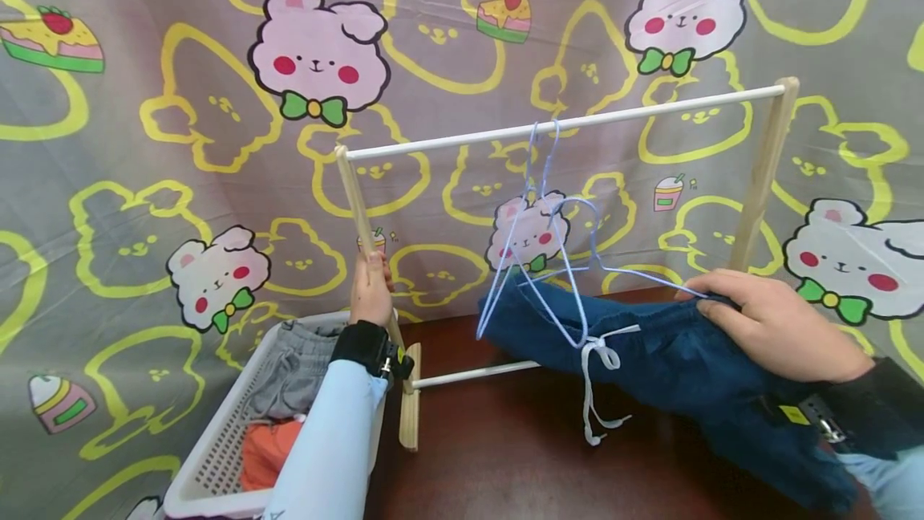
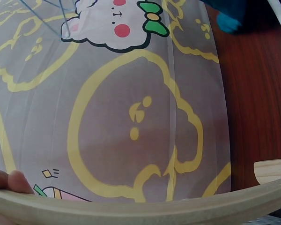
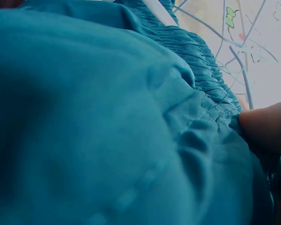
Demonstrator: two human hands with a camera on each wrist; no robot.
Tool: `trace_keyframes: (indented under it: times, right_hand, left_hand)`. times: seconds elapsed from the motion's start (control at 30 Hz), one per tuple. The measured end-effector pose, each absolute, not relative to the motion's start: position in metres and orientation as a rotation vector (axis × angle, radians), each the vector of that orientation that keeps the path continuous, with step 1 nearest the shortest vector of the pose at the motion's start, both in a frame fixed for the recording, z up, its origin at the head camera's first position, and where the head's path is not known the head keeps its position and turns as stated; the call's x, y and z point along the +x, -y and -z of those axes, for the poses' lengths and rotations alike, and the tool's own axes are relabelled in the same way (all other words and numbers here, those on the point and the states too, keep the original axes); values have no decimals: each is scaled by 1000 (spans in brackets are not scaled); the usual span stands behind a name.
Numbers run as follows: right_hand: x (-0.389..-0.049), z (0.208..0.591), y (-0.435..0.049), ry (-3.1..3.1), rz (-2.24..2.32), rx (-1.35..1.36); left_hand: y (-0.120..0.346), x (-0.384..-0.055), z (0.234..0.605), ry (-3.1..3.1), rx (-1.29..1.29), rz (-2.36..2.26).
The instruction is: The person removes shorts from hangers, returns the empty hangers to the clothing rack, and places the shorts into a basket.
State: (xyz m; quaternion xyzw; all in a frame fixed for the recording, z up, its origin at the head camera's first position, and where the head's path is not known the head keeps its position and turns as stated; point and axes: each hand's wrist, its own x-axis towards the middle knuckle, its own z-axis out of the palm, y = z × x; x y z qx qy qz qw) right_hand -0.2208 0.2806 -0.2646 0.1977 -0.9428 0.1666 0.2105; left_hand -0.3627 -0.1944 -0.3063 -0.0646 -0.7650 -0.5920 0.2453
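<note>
My left hand (image 1: 371, 289) grips the left wooden post (image 1: 354, 195) of a small clothes rack; in the left wrist view its fingertips (image 2: 16, 182) show beside that post (image 2: 131, 211). To the right, my right hand (image 1: 783, 326) pinches the waistband of dark blue pants (image 1: 650, 355) together with one end of a light blue hanger (image 1: 635, 270). This hanger sits at the waist opening, its hook below the rod and apart from it. A white drawstring (image 1: 592, 392) dangles from the waistband. Up close, the thumb (image 3: 267, 124) presses the gathered elastic (image 3: 196, 61).
Light blue hangers (image 1: 505, 255) hang from the white rod (image 1: 462, 137), in front of the pants. A white basket (image 1: 209, 456) at left holds grey clothing (image 1: 296, 359) and an orange garment (image 1: 267, 452). The rack stands on a dark brown table (image 1: 491, 440) before a patterned curtain (image 1: 447, 46).
</note>
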Motion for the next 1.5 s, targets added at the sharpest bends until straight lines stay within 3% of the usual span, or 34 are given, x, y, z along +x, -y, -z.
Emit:
trace_keyframes:
  times: [0.87, 1.5]
  right_hand:
    - [-256, 297, -250, 2526, -683, 774]
    - [-283, 317, -227, 2498, -870, 740]
  left_hand:
    - [192, -363, 307, 2110, -168, 1593]
    - [192, -361, 304, 2084, -165, 1685]
